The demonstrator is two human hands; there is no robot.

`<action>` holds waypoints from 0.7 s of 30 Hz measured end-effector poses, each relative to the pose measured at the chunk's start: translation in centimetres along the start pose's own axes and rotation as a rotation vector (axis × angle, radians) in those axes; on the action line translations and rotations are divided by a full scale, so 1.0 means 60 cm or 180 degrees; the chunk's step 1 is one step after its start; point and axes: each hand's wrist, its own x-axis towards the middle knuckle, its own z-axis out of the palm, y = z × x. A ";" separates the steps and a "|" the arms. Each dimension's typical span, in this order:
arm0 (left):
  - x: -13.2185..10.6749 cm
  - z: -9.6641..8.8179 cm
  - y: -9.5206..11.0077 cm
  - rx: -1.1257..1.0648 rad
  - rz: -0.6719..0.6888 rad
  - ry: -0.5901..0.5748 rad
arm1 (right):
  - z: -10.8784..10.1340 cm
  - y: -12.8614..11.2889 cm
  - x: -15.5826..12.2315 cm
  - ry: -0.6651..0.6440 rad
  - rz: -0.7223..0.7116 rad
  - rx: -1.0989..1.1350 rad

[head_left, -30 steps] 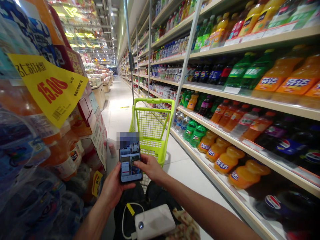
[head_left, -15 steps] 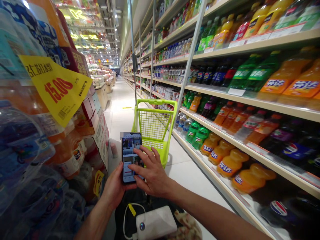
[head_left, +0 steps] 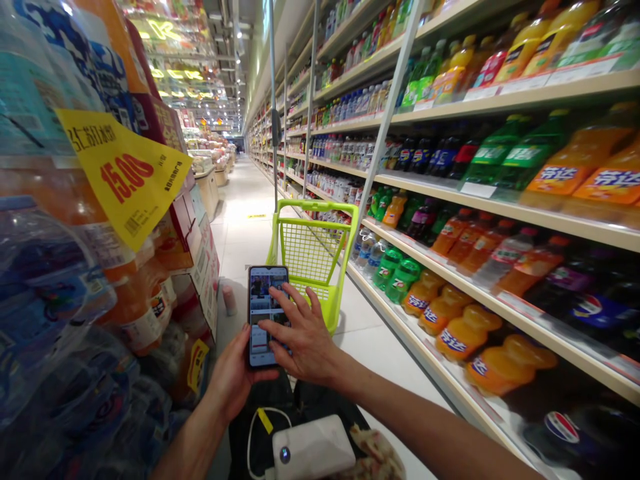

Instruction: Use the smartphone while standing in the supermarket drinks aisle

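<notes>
A smartphone [head_left: 260, 347] with a lit screen of small pictures stands upright in my left hand [head_left: 237, 373], whose fingers wrap behind its lower edge. Spread over the screen is my right hand [head_left: 307, 340], its fingers apart and the tips at or just above the glass; actual contact is hard to make out. Below both hands, on dark cloth at my lap, lies a white power bank [head_left: 313, 448] with a white cable [head_left: 250, 433] and a small yellow tag on it.
A lime-green shopping cart [head_left: 313, 208] stands just ahead. Shelves [head_left: 480, 189] of soda bottles line the right side. Stacked drink packs with a yellow price sign [head_left: 133, 180] crowd the left. The pale-floored aisle [head_left: 240, 193] runs forward, with a pink can-like object [head_left: 229, 300] on the floor.
The whole view has shifted slightly, so the phone, cart and shelves appear a little farther right. My right hand stays spread over the screen and my left still holds the phone.
</notes>
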 end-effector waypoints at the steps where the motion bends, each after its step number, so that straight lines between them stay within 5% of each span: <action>1: 0.000 0.000 0.001 -0.0007 -0.0007 0.0007 | 0.000 0.000 0.001 0.0017 -0.0004 0.0000; 21: -0.005 0.002 0.003 0.0008 0.0128 -0.0073 | -0.002 -0.011 -0.038 0.0289 -0.0223 0.0212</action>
